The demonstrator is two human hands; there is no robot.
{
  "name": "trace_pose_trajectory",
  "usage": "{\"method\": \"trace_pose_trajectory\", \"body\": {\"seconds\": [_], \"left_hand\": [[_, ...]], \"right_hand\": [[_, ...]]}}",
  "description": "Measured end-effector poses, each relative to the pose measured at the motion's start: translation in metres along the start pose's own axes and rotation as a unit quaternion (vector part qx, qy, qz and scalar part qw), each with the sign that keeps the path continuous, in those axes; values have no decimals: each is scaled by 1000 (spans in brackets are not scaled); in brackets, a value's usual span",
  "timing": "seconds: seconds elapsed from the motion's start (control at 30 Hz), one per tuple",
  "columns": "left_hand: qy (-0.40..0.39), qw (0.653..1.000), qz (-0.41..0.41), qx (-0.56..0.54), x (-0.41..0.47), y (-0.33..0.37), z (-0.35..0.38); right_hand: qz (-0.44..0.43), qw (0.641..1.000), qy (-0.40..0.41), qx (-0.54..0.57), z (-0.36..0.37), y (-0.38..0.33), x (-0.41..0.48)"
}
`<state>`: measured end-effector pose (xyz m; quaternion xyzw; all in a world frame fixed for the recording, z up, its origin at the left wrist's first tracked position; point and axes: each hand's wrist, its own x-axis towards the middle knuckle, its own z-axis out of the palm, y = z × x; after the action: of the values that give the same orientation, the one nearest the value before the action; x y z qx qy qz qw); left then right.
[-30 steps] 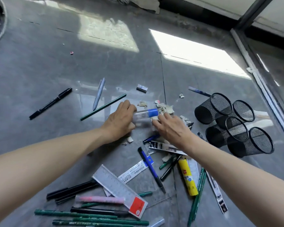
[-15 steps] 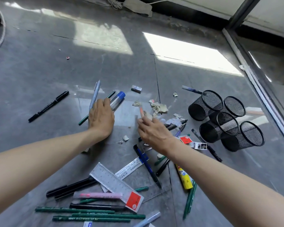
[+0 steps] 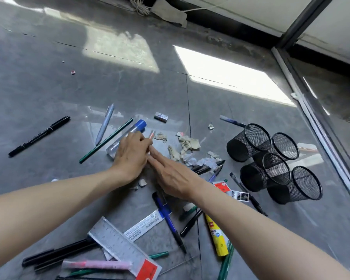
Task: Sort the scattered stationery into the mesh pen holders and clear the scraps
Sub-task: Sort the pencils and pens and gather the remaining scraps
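Note:
My left hand [image 3: 131, 156] pinches a small pink and white stick [image 3: 151, 134] at its fingertips. Part of that hand lies over a clear tube with a blue cap [image 3: 136, 127] on the floor. My right hand [image 3: 174, 174] reaches in from the right with straight fingers, whose tips touch the left hand beside the stick. Crumpled paper scraps [image 3: 188, 144] lie just right of both hands. Several black mesh pen holders [image 3: 249, 142] lie tipped on their sides at the right, and nothing shows inside them.
On the grey floor lie a green pencil [image 3: 106, 141], grey pen [image 3: 105, 124], black marker [image 3: 38, 136] and eraser [image 3: 161, 116]. Nearer me are a blue pen [image 3: 170, 219], yellow glue tube [image 3: 216, 237], ruler [image 3: 123, 249] and pink highlighter [image 3: 97, 264]. A metal frame [image 3: 311, 118] runs along the right.
My left hand has come right off the blue-capped tube to meet my right hand. The pink stick, earlier at my right fingertips, is now pinched by the left.

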<state>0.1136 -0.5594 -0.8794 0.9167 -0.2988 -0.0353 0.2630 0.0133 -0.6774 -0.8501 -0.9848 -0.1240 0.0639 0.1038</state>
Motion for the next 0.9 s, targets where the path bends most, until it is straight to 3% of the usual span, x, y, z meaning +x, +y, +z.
{"method": "trace_pose_trajectory", "body": {"seconds": [0.07, 0.2, 0.3, 0.4, 0.5, 0.6, 0.9], "left_hand": [[33, 999, -32, 26, 3, 0, 5], [67, 996, 15, 48, 14, -2, 18], [10, 995, 96, -18, 21, 6, 29], [-110, 988, 73, -81, 21, 15, 40], [-144, 984, 67, -85, 18, 21, 44], [-160, 974, 75, -139, 18, 25, 43], [-115, 968, 105, -195, 23, 39, 53]], "right_hand": [[31, 999, 19, 20, 3, 15, -4], [177, 975, 136, 14, -1, 56, -4], [311, 943, 108, 38, -13, 90, -2], [382, 918, 53, 92, -20, 124, 5], [400, 911, -7, 97, -15, 148, 11], [410, 902, -12, 139, -8, 151, 12], [234, 938, 23, 254, 3, 79, -8]]}}
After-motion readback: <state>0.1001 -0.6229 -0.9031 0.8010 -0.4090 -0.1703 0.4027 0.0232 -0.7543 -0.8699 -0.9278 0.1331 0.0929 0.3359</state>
